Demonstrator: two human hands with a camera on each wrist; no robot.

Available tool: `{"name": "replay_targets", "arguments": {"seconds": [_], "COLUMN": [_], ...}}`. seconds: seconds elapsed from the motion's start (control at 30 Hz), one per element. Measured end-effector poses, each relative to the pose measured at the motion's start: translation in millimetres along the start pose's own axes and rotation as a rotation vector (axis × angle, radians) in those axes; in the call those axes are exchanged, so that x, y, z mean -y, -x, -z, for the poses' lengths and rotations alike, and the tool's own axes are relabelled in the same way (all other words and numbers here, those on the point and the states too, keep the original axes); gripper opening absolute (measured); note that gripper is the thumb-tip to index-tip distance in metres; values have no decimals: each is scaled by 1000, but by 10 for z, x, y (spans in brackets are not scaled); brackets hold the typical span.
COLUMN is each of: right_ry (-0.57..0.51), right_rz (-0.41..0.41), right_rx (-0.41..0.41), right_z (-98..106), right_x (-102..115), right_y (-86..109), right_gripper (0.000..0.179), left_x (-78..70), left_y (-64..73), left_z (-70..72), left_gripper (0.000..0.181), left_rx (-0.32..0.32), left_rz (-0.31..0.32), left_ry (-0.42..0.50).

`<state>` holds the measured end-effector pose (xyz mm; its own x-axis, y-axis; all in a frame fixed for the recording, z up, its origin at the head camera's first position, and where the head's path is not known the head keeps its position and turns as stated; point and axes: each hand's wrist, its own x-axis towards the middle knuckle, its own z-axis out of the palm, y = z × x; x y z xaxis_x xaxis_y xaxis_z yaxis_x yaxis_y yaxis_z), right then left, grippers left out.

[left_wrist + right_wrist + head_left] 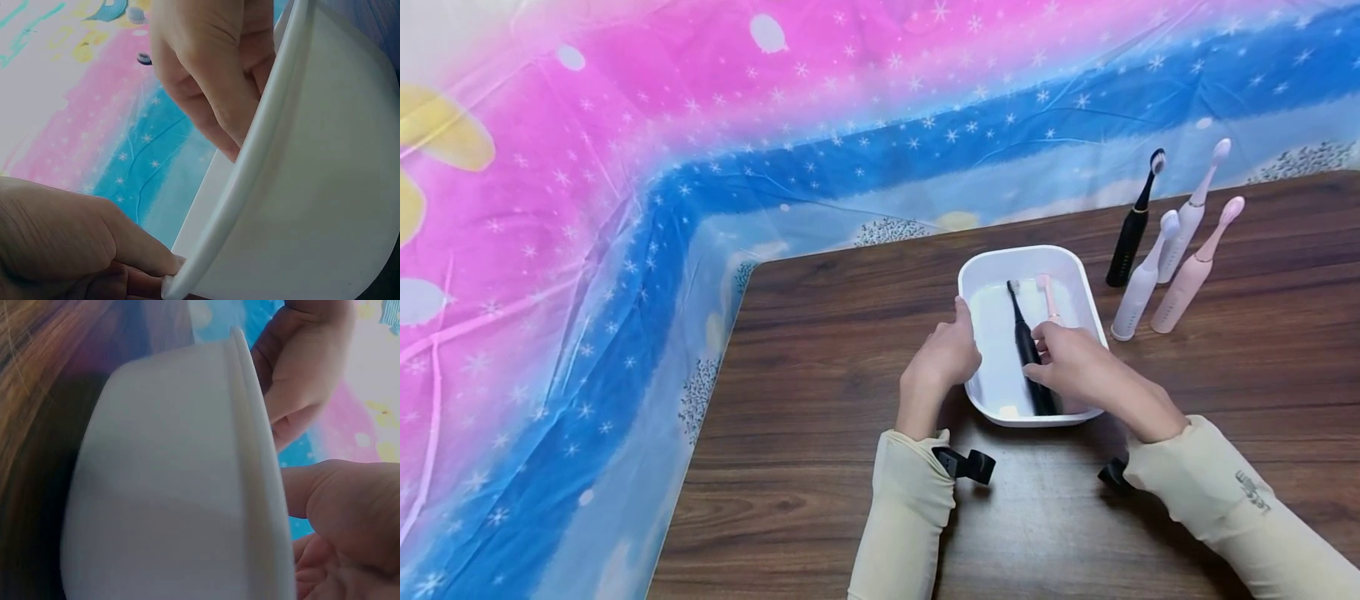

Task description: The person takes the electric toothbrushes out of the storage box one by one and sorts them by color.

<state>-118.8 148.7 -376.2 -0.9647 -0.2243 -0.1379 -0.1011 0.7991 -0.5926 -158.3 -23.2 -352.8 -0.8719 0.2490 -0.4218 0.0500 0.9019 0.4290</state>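
A white plastic basin [992, 358] sits on the wooden table. Inside it lie a black electric toothbrush [1024, 337] and a pink toothbrush [1049, 300], whose handle is hidden beneath my right hand. On the basin's left side, my left hand [946, 354] grips the rim, thumb extended along it; the left wrist view shows the thumb and a finger pinching that edge. Reaching over the right wall, my right hand [1078, 362] has its thumb and fingers at the black toothbrush's handle, holding it. Both toothbrush heads point to the far end of the basin.
Right of the basin stand several upright electric toothbrushes: a black one [1127, 246], a pink one [1183, 292], a front white one [1137, 300] and another white one [1183, 221] behind. A patterned cloth [820, 183] hangs along the back and left edges of the table [820, 383].
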Motion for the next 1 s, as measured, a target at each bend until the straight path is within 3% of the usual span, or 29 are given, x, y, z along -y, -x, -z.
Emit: {"name": "replay_targets", "arguments": {"seconds": [0.17, 0.5, 1.0], "right_ry": [-39, -124, -209], "right_rz": [3, -4, -86], "right_rx": [65, 84, 45], "right_z": [-74, -172, -253], "right_x": [38, 93, 119], "right_y": [-49, -149, -232], "right_gripper": [43, 39, 39], "left_x": [-2, -5, -21], "left_y": [2, -3, -7], "left_z": [-1, -6, -5], "left_gripper": [73, 73, 71], "left_rx": [-15, -23, -4], "left_rz": [3, 5, 17], "left_ry": [-24, -29, -33]}}
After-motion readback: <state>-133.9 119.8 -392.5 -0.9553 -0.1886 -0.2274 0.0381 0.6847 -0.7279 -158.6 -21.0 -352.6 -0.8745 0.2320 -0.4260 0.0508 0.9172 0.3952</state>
